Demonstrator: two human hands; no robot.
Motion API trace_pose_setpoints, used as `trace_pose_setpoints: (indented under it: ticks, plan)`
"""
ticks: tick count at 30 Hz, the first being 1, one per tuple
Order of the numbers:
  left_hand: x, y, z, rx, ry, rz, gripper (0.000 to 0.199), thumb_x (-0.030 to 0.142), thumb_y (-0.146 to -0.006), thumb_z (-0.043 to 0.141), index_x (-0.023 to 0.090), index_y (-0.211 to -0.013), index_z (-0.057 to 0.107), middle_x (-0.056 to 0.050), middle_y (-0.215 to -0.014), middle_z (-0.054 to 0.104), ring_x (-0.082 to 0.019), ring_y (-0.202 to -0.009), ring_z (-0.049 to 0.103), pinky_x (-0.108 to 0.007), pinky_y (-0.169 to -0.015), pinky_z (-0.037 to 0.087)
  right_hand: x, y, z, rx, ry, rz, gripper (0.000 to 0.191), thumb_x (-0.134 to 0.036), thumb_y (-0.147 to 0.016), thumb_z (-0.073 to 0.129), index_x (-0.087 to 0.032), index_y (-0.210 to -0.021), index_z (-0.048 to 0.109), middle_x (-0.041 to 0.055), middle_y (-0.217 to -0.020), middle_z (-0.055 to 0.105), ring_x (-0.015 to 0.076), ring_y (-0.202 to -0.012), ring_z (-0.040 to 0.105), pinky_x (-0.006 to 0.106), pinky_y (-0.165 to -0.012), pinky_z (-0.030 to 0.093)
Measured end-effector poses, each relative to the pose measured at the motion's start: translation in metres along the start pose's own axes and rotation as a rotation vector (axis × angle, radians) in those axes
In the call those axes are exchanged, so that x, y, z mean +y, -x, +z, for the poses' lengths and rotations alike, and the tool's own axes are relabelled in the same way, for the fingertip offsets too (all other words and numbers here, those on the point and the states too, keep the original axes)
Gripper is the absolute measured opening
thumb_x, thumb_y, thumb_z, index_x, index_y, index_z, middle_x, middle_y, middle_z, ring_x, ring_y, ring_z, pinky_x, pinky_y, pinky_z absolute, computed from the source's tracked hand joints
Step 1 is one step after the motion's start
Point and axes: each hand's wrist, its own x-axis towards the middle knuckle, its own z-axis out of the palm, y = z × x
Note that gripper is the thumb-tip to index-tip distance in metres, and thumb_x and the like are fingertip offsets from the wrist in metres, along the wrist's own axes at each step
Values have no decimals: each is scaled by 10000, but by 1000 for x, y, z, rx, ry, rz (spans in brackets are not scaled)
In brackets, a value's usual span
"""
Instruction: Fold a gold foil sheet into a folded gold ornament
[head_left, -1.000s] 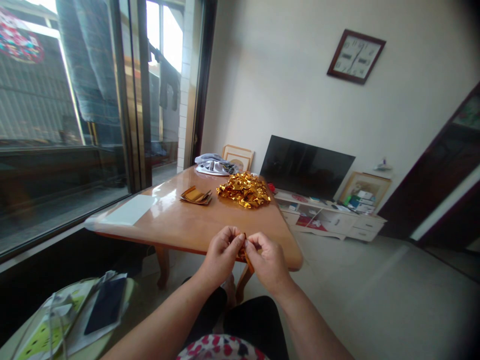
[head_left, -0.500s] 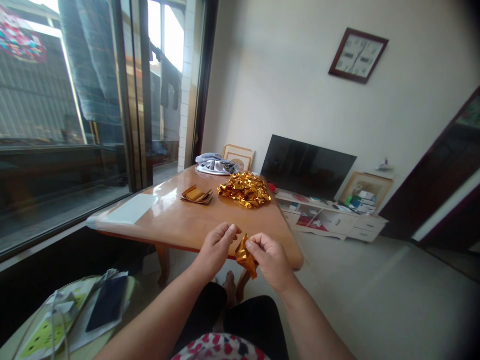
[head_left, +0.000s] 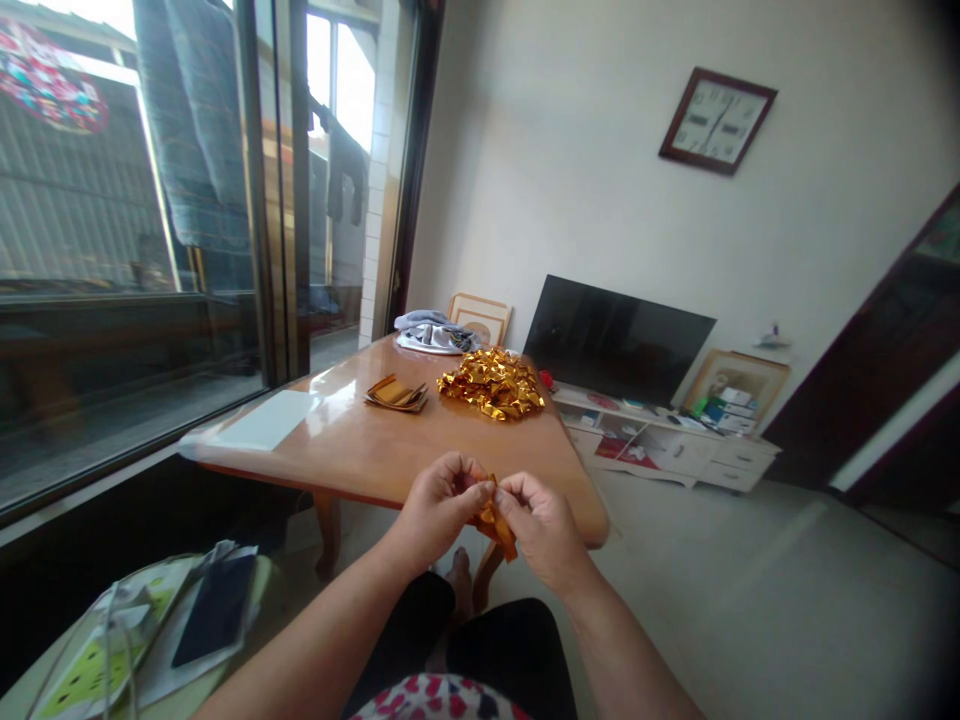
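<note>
While your left hand (head_left: 439, 508) and right hand (head_left: 541, 522) both pinch a small crumpled piece of gold foil (head_left: 495, 527) between the fingertips, keep the grip light, since thin foil can tear along its creases. You hold it just past the near edge of the tabletop (head_left: 330, 445), above your knees, so a slip could drop it to the floor. Farther along the tabletop lie a heap of gold foil (head_left: 491, 385), a small stack of folded foil (head_left: 396, 394), a folded cloth (head_left: 433, 333) and a white sheet (head_left: 262, 420). Low beside your left arm, a phone (head_left: 216, 610) rests on papers (head_left: 135, 640), near enough to catch your elbow
</note>
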Motion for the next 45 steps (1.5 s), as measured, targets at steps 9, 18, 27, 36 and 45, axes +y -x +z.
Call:
trace_pose_setpoints:
  ticks: [9, 18, 27, 36, 45]
  plan:
    - [2, -1, -3, -29, -22, -40, 301, 417, -836, 700, 150, -807, 564, 7, -671, 594, -114, -597, 554, -233, -582, 432, 0, 2, 1, -22, 129, -79, 274, -431, -928, 582, -179, -831, 629, -3, -716, 601, 134, -656, 533, 241, -605, 427]
    - [16, -2, -12, -68, 10, -108, 226, 330, -824, 682, 159, -972, 681, -25, -827, 624, -112, -691, 528, -220, -652, 425, 4, 0, -11, -201, -427, 183, 283, -432, -825, 701, -180, -808, 575, -5, -729, 568, 135, -667, 509, 263, -661, 429]
    - [16, 2, -8, -199, 148, -198, 184, 247, -767, 728, 148, -920, 706, -50, -861, 668, -138, -772, 608, -244, -736, 474, 4, 1, -10, -256, -536, 248, 328, -447, -724, 751, -200, -738, 536, -2, -707, 522, 148, -661, 472, 277, -672, 423]
    - [15, 2, -9, -199, 156, -189, 143, 243, -774, 728, 136, -867, 715, -41, -804, 654, -122, -719, 573, -237, -708, 462, 4, 2, -12, -259, -513, 264, 323, -441, -723, 751, -197, -741, 539, 1, -699, 504, 145, -657, 455, 260, -632, 401]
    - [11, 1, -6, -186, 178, -204, 138, 241, -791, 727, 131, -870, 704, -27, -798, 637, -108, -718, 560, -226, -701, 435, 9, 3, -14, -247, -492, 258, 297, -410, -751, 744, -188, -748, 545, -18, -693, 505, 128, -635, 435, 255, -639, 378]
